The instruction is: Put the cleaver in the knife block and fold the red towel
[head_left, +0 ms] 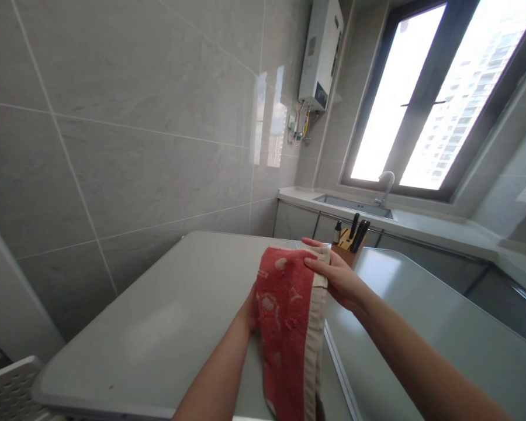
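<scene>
I'm pinching the red towel (284,316) shut in my right hand (336,273), but can't tell whether my left hand (251,309), fingers hidden behind, is gripping.

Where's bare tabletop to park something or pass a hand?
Biggest: left table half, between tiled wall and left forearm; just a red speck near the front edge. Next: right table half, beyond the right forearm, right of the knife block. Crowded: around the middle seam, where left hand and right hand meet the red towel.
</scene>
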Demonstrator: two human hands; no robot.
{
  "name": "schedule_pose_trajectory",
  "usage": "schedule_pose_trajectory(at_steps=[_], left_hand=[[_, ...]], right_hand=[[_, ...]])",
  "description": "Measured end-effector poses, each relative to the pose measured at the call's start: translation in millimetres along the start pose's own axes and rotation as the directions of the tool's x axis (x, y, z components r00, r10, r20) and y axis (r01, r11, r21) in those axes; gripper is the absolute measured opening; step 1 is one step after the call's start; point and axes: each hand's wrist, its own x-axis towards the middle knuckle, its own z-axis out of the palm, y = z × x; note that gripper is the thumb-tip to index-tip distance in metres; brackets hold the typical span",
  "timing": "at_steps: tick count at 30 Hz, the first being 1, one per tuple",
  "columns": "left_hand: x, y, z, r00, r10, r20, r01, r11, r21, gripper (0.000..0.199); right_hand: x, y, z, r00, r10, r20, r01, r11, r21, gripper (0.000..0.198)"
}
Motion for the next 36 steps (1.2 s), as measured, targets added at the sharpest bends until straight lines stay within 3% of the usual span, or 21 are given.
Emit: schedule_pose_trajectory(at_steps=[2, 4, 7, 9, 12, 15, 21, 24, 27, 29, 32, 36], left_hand=[[2, -1, -3, 0.991, -0.127, 0.049, 0.130, 0.990, -0.052, 0.065], [4, -3, -7, 0.984, -0.175, 0.023, 0.177, 0.982, -0.068, 0.065], [8, -10, -11, 0.991, -0.044, -0.125, 0.051, 0.997, 0.053, 0.041], [11, -14, -12, 0.977, 0.107, -0.186, -0.073, 0.982, 0.177, 0.040], [14, -16, -14, 0.941, 0.259, -0.220, -0.192, 0.939, 0.286, 0.044], [15, -12, -21, 0.913, 0.310, -0.266, -0.222, 0.924, 0.312, 0.036], [9, -4, -31, 0.945, 0.235, -0.229, -0.185, 0.958, 0.219, 0.012], [6, -1, -31, 0.973, 0.183, -0.142, -0.147, 0.961, 0.234, 0.010], [5, 0, -31, 0.986, 0.120, -0.114, -0.095, 0.973, 0.210, 0.021], [6, 1, -30, 0.986, 0.108, -0.126, -0.084, 0.980, 0.181, 0.031], [7, 2, -28, 0.988, 0.089, -0.124, -0.068, 0.984, 0.165, 0.036], [6, 3, -27, 0.992, 0.083, -0.091, -0.073, 0.991, 0.108, 0.029]], right_hand=[[16, 26, -28, 1.000, 0.004, -0.006, -0.005, 0.993, -0.118, 0.064], [30, 50, -55, 0.999, -0.023, -0.029, 0.014, 0.964, -0.265, 0.063], [45, 75, -84, 0.991, -0.114, -0.072, 0.065, 0.872, -0.486, 0.053], [49, 84, -93, 0.984, -0.171, -0.057, 0.108, 0.810, -0.577, 0.048], [45, 87, -93, 0.966, -0.251, 0.065, 0.233, 0.728, -0.645, 0.046], [27, 86, -85, 0.939, -0.272, 0.209, 0.340, 0.656, -0.674, 0.049], [-28, 91, -69, 0.922, -0.166, 0.351, 0.375, 0.617, -0.692, 0.037], [-52, 93, -64, 0.896, -0.080, 0.436, 0.392, 0.604, -0.694, 0.030], [-64, 92, -64, 0.858, 0.067, 0.510, 0.363, 0.625, -0.692, 0.024], [-62, 93, -69, 0.868, 0.098, 0.487, 0.299, 0.681, -0.669, 0.020], [-45, 104, -82, 0.952, -0.003, 0.306, 0.210, 0.734, -0.646, 0.019], [-17, 127, -97, 0.978, -0.177, 0.108, 0.190, 0.554, -0.810, 0.025]])
